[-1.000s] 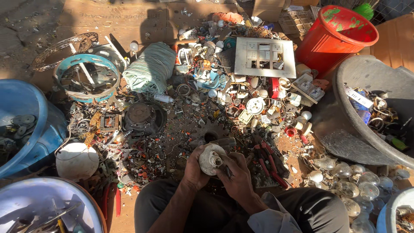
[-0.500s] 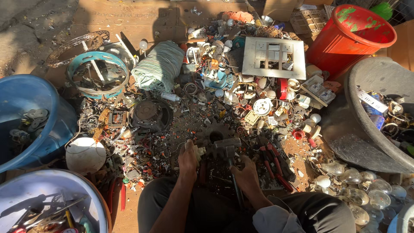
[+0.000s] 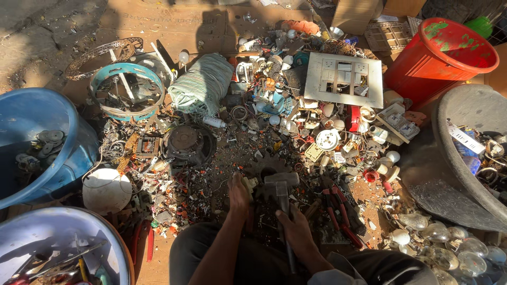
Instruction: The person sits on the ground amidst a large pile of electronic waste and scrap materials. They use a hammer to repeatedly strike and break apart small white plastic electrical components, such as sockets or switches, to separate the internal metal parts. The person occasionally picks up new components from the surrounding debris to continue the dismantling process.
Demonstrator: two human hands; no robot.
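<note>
I sit on the ground before a heap of electrical scrap. My left hand (image 3: 238, 198) presses down on a small pale part (image 3: 249, 183) beside a dark toothed metal disc (image 3: 262, 168). My right hand (image 3: 296, 229) grips the handle of a hammer (image 3: 281, 182), whose grey head rests on the ground just right of the pale part. My knees frame the bottom of the view.
A blue tub (image 3: 63, 121) and a metal bowl of tools (image 3: 105, 232) sit at left. A red bucket (image 3: 422, 63) and grey basin (image 3: 449, 121) are at right. Glass bulbs (image 3: 443, 248), red-handled pliers (image 3: 338, 206), a white switch plate (image 3: 322, 79) and a cloth bundle (image 3: 203, 84) lie around.
Both hands held a whitish round fitting up a second ago. They have dropped to the ground; the right hand now holds the hammer with its head down beside the left hand.
</note>
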